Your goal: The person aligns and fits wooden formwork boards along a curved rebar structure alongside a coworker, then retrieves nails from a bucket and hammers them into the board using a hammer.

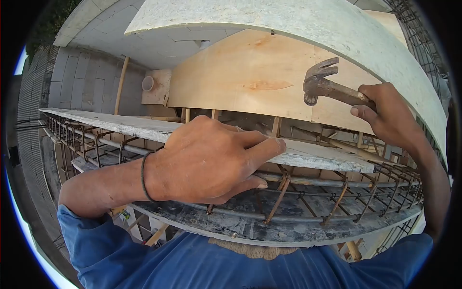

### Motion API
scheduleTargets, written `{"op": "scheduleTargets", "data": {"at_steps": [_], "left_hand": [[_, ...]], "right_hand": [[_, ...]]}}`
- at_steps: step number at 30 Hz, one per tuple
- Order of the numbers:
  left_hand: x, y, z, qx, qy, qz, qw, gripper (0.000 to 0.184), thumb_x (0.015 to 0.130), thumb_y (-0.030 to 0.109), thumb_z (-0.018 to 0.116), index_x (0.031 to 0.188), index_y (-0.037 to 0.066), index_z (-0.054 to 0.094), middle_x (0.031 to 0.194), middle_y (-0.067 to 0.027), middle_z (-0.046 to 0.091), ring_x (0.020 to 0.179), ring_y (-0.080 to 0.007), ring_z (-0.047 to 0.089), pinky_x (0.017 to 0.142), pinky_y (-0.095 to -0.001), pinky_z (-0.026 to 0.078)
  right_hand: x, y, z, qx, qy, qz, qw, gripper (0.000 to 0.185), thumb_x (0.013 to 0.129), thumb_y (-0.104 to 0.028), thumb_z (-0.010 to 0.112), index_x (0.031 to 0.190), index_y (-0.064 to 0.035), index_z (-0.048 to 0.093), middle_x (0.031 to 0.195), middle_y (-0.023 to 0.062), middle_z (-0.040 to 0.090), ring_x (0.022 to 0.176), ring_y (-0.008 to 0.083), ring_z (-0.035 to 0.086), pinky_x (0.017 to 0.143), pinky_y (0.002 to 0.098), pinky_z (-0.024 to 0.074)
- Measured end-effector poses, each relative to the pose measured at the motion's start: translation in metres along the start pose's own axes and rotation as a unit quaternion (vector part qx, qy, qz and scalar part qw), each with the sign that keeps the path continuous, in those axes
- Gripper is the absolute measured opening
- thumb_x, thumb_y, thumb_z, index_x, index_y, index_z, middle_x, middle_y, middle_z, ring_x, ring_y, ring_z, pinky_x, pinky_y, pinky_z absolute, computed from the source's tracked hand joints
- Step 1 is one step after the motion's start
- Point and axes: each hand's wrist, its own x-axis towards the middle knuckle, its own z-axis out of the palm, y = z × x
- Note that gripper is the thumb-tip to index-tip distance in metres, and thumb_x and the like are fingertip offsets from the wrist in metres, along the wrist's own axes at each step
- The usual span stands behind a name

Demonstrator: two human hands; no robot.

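Note:
My right hand (385,113) is closed around the wooden handle of a claw hammer (320,83), raised at the upper right with its claw pointing up. At the centre, my left hand (211,156) grips the edge of a narrow upright board (332,158), fingers over the top and thumb on the near side. A dark band circles the left wrist. Just below this hand runs a cage of rusty rebar (284,192), its bars tied with stirrups. Part of the board is hidden behind the left hand.
A dark, stained formwork plank (231,225) lies along the near side, against my blue shirt. Beyond the rebar are a plywood sheet (240,72), a curved whitish panel (288,14) and a grey block wall (72,77). A bucket (148,84) sits on a wooden panel at the far left.

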Motion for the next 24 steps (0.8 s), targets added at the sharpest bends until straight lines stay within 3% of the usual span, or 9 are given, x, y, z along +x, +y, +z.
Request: {"op": "scheduleTargets", "data": {"at_steps": [1, 5, 8, 14, 16, 18, 19, 22, 24], "left_hand": [[0.000, 0.003, 0.001, 0.005, 0.017, -0.006, 1.000, 0.068, 0.076, 0.034, 0.086, 0.135, 0.008, 0.063, 0.114, -0.0130, 0.077, 0.082, -0.0299, 0.077, 0.061, -0.0394, 0.060], [0.001, 0.006, 0.003, -0.005, 0.012, -0.035, 0.999, 0.062, 0.079, 0.040, 0.082, 0.131, 0.010, 0.068, 0.117, -0.0104, 0.078, 0.094, -0.0267, 0.079, 0.068, -0.0355, 0.064], [0.001, 0.005, 0.005, 0.011, 0.032, -0.035, 0.999, 0.056, 0.081, 0.041, 0.080, 0.127, 0.010, 0.072, 0.115, -0.0099, 0.078, 0.100, -0.0259, 0.079, 0.070, -0.0346, 0.065], [0.007, 0.006, 0.016, 0.014, 0.064, -0.030, 0.997, 0.046, 0.086, 0.043, 0.076, 0.116, 0.008, 0.076, 0.101, -0.0136, 0.080, 0.092, -0.0274, 0.080, 0.068, -0.0351, 0.066], [0.011, 0.008, 0.017, 0.021, 0.071, -0.045, 0.996, 0.045, 0.086, 0.044, 0.077, 0.114, 0.009, 0.076, 0.100, -0.0142, 0.080, 0.091, -0.0274, 0.080, 0.068, -0.0338, 0.065], [0.013, 0.012, 0.017, 0.012, 0.054, -0.058, 0.997, 0.044, 0.085, 0.043, 0.079, 0.113, 0.010, 0.076, 0.100, -0.0149, 0.080, 0.091, -0.0282, 0.080, 0.068, -0.0335, 0.065], [0.012, 0.012, 0.017, 0.013, 0.055, -0.064, 0.996, 0.042, 0.085, 0.041, 0.080, 0.113, 0.010, 0.076, 0.100, -0.0151, 0.080, 0.091, -0.0283, 0.080, 0.067, -0.0336, 0.065], [0.012, 0.012, 0.017, 0.013, 0.053, -0.069, 0.996, 0.041, 0.084, 0.038, 0.081, 0.113, 0.010, 0.076, 0.100, -0.0156, 0.080, 0.091, -0.0287, 0.080, 0.066, -0.0337, 0.064], [0.012, 0.011, 0.016, 0.013, 0.055, -0.068, 0.996, 0.041, 0.084, 0.037, 0.081, 0.114, 0.009, 0.076, 0.100, -0.0159, 0.080, 0.091, -0.0290, 0.080, 0.066, -0.0336, 0.064]], "right_hand": [[0.027, -0.004, 0.003, 0.015, -0.095, -0.004, 0.995, 0.031, 0.096, -0.022, 0.076, 0.094, 0.0074, 0.067, 0.075, 0.0245, 0.060, 0.073, 0.0390, 0.059, 0.073, 0.0471, 0.0467], [0.103, 0.004, 0.064, 0.091, -0.147, -0.127, 0.977, 0.034, 0.102, -0.026, 0.067, 0.090, 0.0060, 0.067, 0.071, 0.0204, 0.062, 0.064, 0.0340, 0.062, 0.067, 0.0505, 0.0447], [0.136, -0.006, 0.103, 0.227, -0.205, -0.117, 0.945, 0.032, 0.106, -0.024, 0.063, 0.089, 0.0025, 0.060, 0.064, 0.0098, 0.058, 0.053, 0.0207, 0.059, 0.054, 0.0393, 0.0475], [0.145, -0.017, 0.158, 0.403, -0.267, -0.073, 0.872, 0.033, 0.110, -0.027, 0.056, 0.094, 0.0021, 0.058, 0.068, 0.0063, 0.060, 0.049, 0.0155, 0.059, 0.049, 0.0339, 0.0482], [0.145, -0.012, 0.166, 0.397, -0.269, -0.071, 0.875, 0.033, 0.110, -0.027, 0.056, 0.094, 0.0023, 0.059, 0.069, 0.0069, 0.061, 0.049, 0.0153, 0.059, 0.050, 0.0343, 0.0485], [0.156, -0.003, 0.184, 0.307, -0.111, -0.224, 0.918, 0.034, 0.110, -0.028, 0.056, 0.094, 0.0028, 0.059, 0.068, 0.0064, 0.060, 0.049, 0.0149, 0.059, 0.048, 0.0341, 0.0477], [0.146, -0.015, 0.152, 0.381, -0.186, -0.129, 0.896, 0.035, 0.110, -0.028, 0.057, 0.093, 0.0033, 0.058, 0.069, 0.0073, 0.060, 0.050, 0.0151, 0.059, 0.045, 0.0341, 0.0465], [0.140, -0.028, 0.146, 0.492, -0.129, -0.053, 0.859, 0.036, 0.109, -0.028, 0.058, 0.092, 0.0036, 0.058, 0.070, 0.0080, 0.060, 0.050, 0.0143, 0.059, 0.042, 0.0331, 0.0440], [0.137, -0.029, 0.149, 0.474, -0.155, -0.044, 0.866, 0.037, 0.108, -0.028, 0.059, 0.089, 0.0039, 0.058, 0.069, 0.0109, 0.061, 0.058, 0.0196, 0.064, 0.052, 0.0386, 0.0508]]}}
